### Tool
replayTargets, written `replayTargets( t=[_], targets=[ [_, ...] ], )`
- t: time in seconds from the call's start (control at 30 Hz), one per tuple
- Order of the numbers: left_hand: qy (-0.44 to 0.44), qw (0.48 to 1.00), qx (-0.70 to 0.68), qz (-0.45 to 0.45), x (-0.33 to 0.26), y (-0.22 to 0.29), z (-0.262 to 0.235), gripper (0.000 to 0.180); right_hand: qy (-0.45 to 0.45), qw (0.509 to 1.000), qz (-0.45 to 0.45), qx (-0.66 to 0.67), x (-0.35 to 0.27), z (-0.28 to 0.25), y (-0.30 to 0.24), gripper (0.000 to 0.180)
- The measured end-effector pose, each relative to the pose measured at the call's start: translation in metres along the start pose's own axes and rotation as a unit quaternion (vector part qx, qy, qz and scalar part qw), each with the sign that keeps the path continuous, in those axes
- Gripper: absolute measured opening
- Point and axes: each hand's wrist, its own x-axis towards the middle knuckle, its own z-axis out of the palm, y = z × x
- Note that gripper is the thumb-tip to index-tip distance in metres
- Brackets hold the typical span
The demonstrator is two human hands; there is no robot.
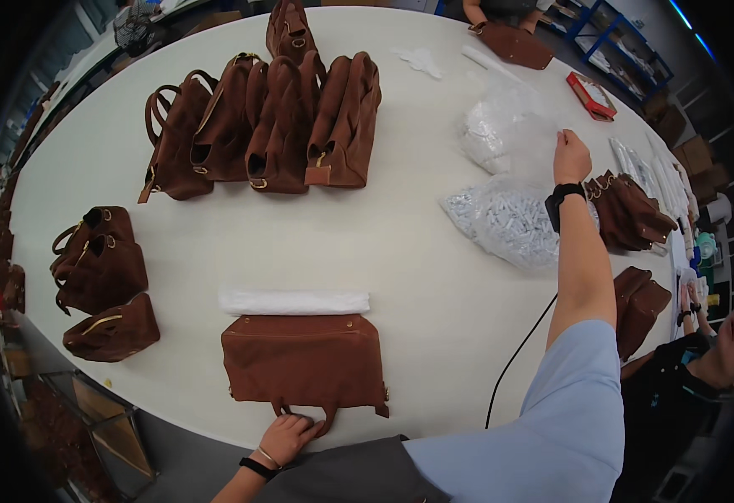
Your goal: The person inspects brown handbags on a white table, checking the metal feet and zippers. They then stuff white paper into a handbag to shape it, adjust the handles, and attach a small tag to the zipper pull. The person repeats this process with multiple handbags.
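— What are the hands doing?
— The left hand presses flat on the handle of the brown bag lying on the white counter. The right hand reaches far, fingers curled on a clear plastic bag.
— Anything near the brown bag?
— A white roll, just above it.

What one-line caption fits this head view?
Left hand rests on flat brown suede handbag's handle; right hand reaches clear plastic bags across white table.
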Motion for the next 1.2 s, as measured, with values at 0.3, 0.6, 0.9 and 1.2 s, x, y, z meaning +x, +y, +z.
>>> replayTargets(
  t=[0.3,0.6,0.9,1.2],
  targets=[
    [0.051,0.998,0.008,0.046,-0.010,-0.009,0.013,0.037,0.043,0.984,-0.014,0.170,-0.091,-0.120,-0.032,0.020],
    [0.095,0.991,-0.012,0.096,-0.010,-0.012,0.015,0.037,-0.030,0.983,-0.065,0.171,-0.277,-0.168,-0.057,0.020],
    [0.100,0.986,-0.011,0.130,-0.013,-0.016,0.022,0.035,-0.274,0.821,0.222,0.448,-0.334,-0.171,-0.036,0.037],
    [0.105,0.982,-0.018,0.153,-0.007,-0.011,0.023,0.030,-0.201,0.934,0.095,0.279,-0.337,-0.145,0.014,0.047]
  ],
)
